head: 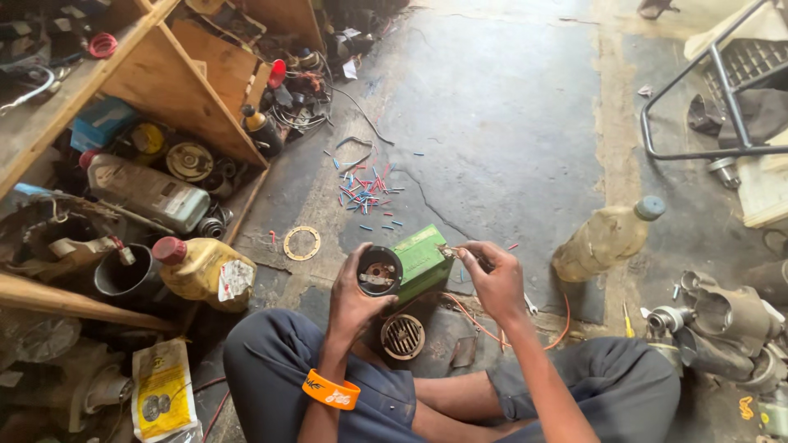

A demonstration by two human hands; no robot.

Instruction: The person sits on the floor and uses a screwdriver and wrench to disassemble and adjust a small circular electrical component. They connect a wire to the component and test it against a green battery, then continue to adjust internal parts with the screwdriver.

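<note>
left hand [355, 297] wraps round a black motor [380, 271] near the lap, green box [423, 259] touching its right. right hand [495, 283] pinches a small metal bit [450, 251] above the box.

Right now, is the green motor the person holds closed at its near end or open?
Open. The green motor, gripped by the left hand, shows a dark round opening with inner parts exposed; a round vented cover lies below it.

Two hands, left [355, 299] and right [495, 283], one green motor [414, 264], three plastic bottles [609, 238] [201, 269] [148, 191], one ring gasket [301, 243], one orange wristband [331, 390], scattered wire sleeves [365, 189] too many to count
</note>
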